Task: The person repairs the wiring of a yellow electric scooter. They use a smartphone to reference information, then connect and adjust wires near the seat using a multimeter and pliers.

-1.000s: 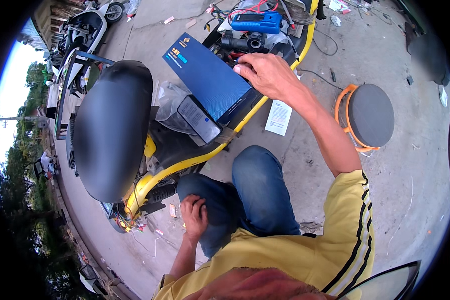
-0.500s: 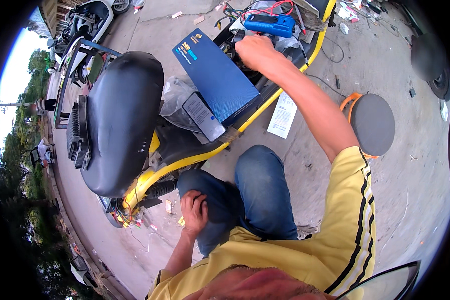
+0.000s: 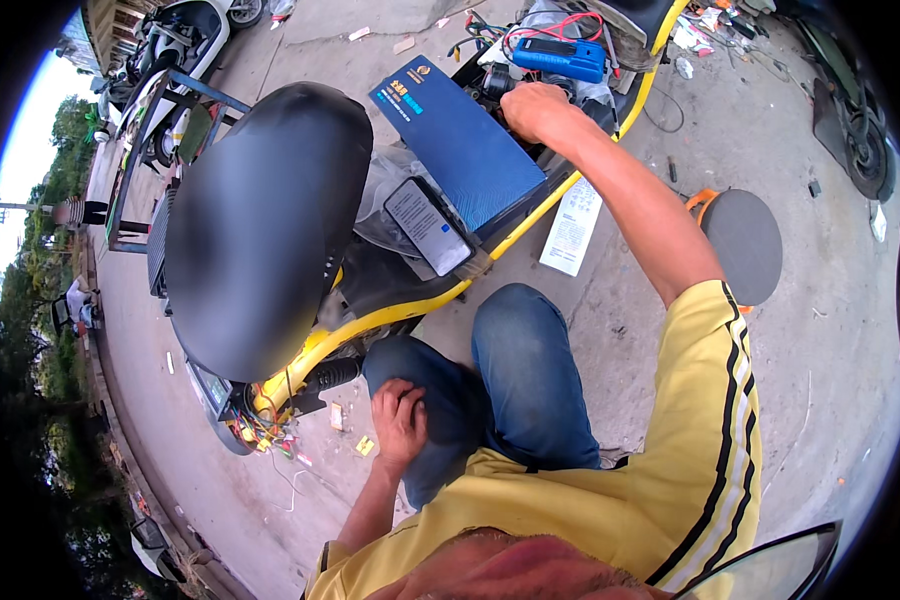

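Note:
My right hand (image 3: 536, 110) reaches into the opening of the yellow-framed scooter body (image 3: 535, 228). Its fingers curl down among dark parts, and whatever they grip is hidden. Just left of it sits a black round part (image 3: 496, 82). A blue multimeter (image 3: 560, 60) with red leads lies right beyond the hand. To the left, a flat dark-blue box (image 3: 462, 145) rests across the scooter. A phone (image 3: 428, 228) with a lit screen lies beside the box on clear plastic wrapping (image 3: 378, 190). My left hand (image 3: 399, 422) rests on my left knee, fingers loosely bent and apart, holding nothing.
A black scooter seat (image 3: 270, 230) stands raised at the left. Coloured wires (image 3: 270, 432) hang below it. Right of the frame are a printed paper slip (image 3: 570, 228) and a round grey-topped stool (image 3: 742, 247). Another scooter (image 3: 175, 60) is parked at the far left.
The view has shifted, so the seat looks larger and the box sits further right. My right hand stays down in the scooter opening; my left hand remains on the knee.

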A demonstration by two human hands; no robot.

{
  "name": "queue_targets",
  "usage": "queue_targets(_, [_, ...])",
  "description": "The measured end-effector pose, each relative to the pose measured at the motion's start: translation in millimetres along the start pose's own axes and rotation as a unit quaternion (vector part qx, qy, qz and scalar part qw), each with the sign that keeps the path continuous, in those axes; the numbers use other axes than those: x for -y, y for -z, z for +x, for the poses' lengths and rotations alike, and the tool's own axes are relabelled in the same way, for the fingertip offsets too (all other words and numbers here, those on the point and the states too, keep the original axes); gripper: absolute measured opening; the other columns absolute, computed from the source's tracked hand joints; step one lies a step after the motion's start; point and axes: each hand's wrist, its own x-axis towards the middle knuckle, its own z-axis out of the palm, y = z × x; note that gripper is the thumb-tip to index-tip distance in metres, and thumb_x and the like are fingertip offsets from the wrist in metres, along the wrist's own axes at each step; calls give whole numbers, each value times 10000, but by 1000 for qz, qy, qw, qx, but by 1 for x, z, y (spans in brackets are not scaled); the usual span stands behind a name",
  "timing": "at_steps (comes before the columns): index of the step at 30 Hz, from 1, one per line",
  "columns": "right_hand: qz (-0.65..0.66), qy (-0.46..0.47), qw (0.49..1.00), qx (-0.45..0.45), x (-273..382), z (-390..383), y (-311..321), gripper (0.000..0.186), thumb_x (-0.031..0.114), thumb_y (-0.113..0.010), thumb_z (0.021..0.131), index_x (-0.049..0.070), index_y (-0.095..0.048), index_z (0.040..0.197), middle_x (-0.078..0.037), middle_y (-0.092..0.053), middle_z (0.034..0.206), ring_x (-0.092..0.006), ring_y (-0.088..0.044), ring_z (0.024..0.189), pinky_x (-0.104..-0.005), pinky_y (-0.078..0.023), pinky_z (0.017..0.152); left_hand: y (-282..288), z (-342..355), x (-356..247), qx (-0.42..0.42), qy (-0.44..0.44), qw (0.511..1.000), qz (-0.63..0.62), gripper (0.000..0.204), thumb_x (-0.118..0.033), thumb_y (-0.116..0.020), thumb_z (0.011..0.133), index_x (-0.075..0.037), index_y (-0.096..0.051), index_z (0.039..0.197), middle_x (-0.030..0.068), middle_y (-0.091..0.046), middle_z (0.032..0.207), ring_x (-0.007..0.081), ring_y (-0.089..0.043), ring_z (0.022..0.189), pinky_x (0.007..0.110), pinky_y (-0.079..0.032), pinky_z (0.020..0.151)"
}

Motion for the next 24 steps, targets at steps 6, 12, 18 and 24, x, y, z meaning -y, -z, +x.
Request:
queue_targets(6, [-22, -20, 999, -41, 3, -7, -4, 303, 178, -615, 912, 85, -790, 1141, -151, -759, 1168, -339, -727, 1106, -445, -589, 906, 8, -17, 6, -9, -6, 1000, -2, 286, -15, -688, 805, -70, -685, 1086, 119, -601, 1174, 354, -576, 1169, 472, -443, 1014])
queue_targets(12, [-70, 3, 997, 35, 27, 0, 18, 311, 232, -673, 863, 33, -772, 1080, -203, -747, 1155, -406, -715, 1095, -496, -572, 912, 6, -36, 6, -42, 13, 999, -19, 272, -18, -692, 805, -68, -692, 1072, 117, -615, 1166, 344, -588, 1165, 455, -458, 998])
queue_targets(18, [88, -34, 995, 7, -23, 32, -5, 569, 411, -754, 850, -69, -714, 1155, -321, -711, 1140, -445, -688, 1121, -451, -531, 953, 21, -37, 15, -49, 5, 998, -34, 288, -21, -708, 791, -71, -689, 1074, 103, -616, 1182, 328, -586, 1191, 443, -463, 1011])
queue_targets(24, [81, 11, 997, -14, -37, 57, -23, 555, 436, -682, 873, -115, -703, 938, -362, -678, 893, -469, -716, 969, -481, -539, 835, 19, -44, 14, -62, 3, 997, -50, 293, -24, -716, 776, -73, -688, 1064, 95, -619, 1177, 320, -587, 1197, 441, -469, 1002])
